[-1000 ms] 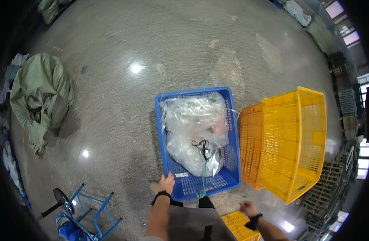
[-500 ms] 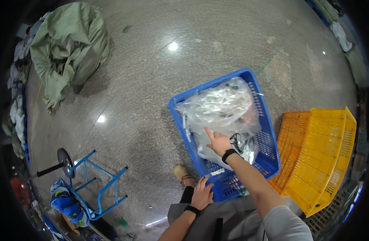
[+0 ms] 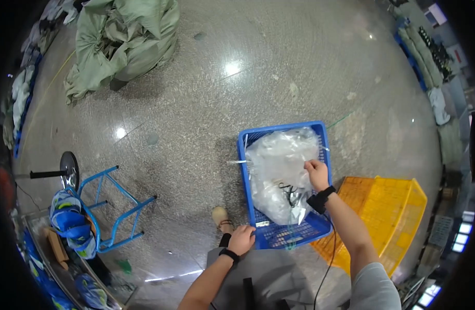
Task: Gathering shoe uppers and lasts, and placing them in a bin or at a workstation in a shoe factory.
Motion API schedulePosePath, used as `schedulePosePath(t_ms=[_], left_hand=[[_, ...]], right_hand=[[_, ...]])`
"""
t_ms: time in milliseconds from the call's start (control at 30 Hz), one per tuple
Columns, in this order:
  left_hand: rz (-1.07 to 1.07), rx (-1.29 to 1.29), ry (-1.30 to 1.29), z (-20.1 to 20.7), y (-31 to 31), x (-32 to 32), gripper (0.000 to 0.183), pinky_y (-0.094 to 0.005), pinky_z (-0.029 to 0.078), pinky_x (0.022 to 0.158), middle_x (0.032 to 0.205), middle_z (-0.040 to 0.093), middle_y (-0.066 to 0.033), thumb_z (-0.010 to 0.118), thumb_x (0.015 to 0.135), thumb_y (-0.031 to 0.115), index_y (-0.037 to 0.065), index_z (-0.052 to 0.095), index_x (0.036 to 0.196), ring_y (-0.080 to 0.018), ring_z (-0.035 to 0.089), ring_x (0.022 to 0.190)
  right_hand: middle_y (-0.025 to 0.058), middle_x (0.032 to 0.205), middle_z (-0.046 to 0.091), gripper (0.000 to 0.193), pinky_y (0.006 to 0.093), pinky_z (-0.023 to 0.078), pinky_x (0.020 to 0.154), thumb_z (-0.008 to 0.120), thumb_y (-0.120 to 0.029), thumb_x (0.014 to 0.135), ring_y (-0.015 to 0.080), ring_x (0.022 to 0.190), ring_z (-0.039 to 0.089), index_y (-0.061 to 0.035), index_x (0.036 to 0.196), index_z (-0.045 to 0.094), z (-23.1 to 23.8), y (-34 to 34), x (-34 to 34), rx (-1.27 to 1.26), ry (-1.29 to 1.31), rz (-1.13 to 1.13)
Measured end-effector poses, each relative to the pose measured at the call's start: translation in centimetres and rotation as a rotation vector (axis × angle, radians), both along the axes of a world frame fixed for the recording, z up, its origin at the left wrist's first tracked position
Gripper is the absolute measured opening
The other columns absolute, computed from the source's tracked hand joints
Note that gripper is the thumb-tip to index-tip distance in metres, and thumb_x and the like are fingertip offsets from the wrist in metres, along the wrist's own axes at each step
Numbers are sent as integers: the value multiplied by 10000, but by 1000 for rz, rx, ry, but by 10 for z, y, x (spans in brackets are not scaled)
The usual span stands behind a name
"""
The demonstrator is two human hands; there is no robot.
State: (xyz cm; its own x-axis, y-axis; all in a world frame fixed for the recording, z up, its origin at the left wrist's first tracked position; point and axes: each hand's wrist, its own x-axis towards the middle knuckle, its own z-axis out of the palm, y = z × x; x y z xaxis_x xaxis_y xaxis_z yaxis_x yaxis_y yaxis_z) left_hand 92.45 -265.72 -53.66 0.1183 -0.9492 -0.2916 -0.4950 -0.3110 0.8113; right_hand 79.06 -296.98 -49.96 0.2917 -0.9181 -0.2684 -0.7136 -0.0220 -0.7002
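A blue plastic basket (image 3: 241, 150) with slotted walls stands on the floor in front of me. Inside lies a clear plastic bag (image 3: 279, 160), bulging, with some dark wiry pieces and a shiny silver patch near its front. My right hand (image 3: 317, 174) is closed at the bag's right side, its fingertips pinching the plastic. At the basket's near left corner, my left hand (image 3: 242, 239) holds the rim with curled fingers. A small white label (image 3: 262, 223) shows inside that corner.
Yellow-orange crates (image 3: 397, 206) stand right of the basket. On the left are a blue metal stool frame (image 3: 121, 188), a round black base with a rod (image 3: 68, 168) and a low table of blue items. A large green sack (image 3: 129, 41) lies at the far left.
My right hand went from pointing over the bag to pinching its right side. The left hand stays at the basket's near corner. The basket appears straighter and lower as my view shifted.
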Motion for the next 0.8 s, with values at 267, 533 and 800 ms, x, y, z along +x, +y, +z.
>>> schedulePosePath(t_ms=[267,533,800], left_hand=[[200,1,-18,5,-47,-35,224,-406,422,779,930,553,-172,570,731,128,16,557,924,-334,510,910],[12,124,131,10,44,-53,280,-393,400,852,968,569,-162,558,742,160,38,553,994,-328,512,956],[183,429,37,31,72,-6,263,-395,414,825,980,565,-181,565,746,169,37,571,974,-334,520,944]], right_hand=[[158,768,615,526,398,477,623,560,-247,762,308,695,608,-247,1255,378,19,31,16,45,645,823],[73,771,654,202,382,445,525,492,-176,781,220,681,628,-153,711,680,-167,58,30,-417,1099,821],[172,698,574,223,448,443,628,492,-243,775,358,698,560,-50,694,568,15,-48,-57,-224,586,829]])
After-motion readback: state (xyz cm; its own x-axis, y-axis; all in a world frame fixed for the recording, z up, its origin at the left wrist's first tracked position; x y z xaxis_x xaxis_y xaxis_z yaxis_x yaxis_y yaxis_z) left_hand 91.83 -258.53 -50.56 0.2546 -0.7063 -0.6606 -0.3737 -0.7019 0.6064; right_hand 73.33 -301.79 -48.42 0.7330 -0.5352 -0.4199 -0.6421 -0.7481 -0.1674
